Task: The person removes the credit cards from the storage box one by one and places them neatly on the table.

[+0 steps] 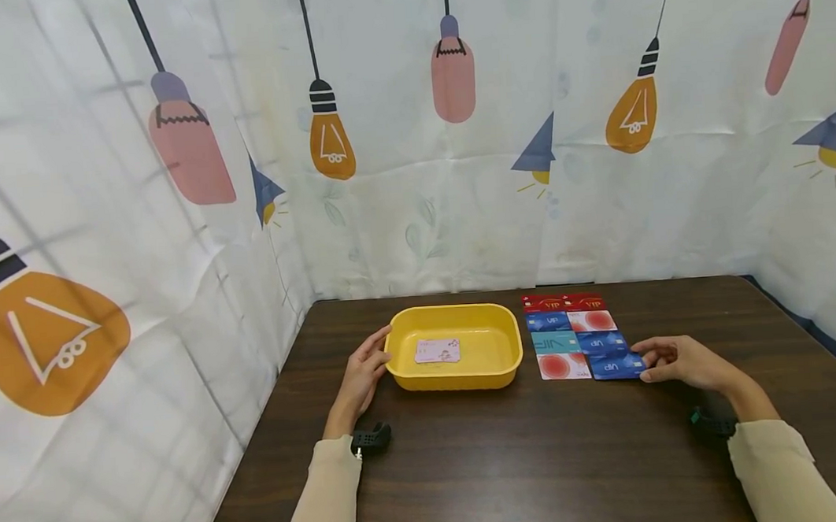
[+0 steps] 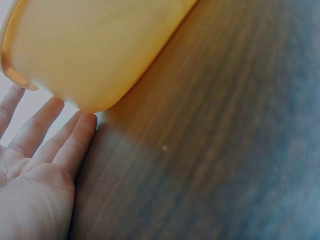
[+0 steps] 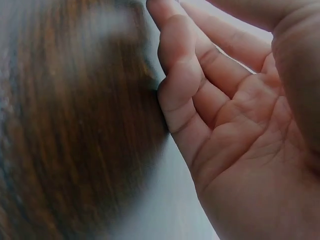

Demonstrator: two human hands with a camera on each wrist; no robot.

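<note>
My left hand (image 1: 362, 376) is at the left end of a yellow plastic tray (image 1: 453, 382), fingers extended with the tips touching its side. A small pink card (image 1: 437, 351) lies inside the tray. To the tray's right, several cards lie in two columns on the table. At the lower right of them is a blue VIP card (image 1: 617, 366). My right hand (image 1: 689, 363) pinches its right edge between thumb and forefinger. In the right wrist view the other fingers (image 3: 182, 82) are curled, and the card is out of sight.
The card columns also hold red VIP cards (image 1: 582, 302), a teal card (image 1: 555, 342) and white cards with red circles (image 1: 564, 366). All of this is on a dark brown wooden table (image 1: 514, 461). A lamp-printed white curtain (image 1: 417, 237) stands behind the table's far edge and along its left side.
</note>
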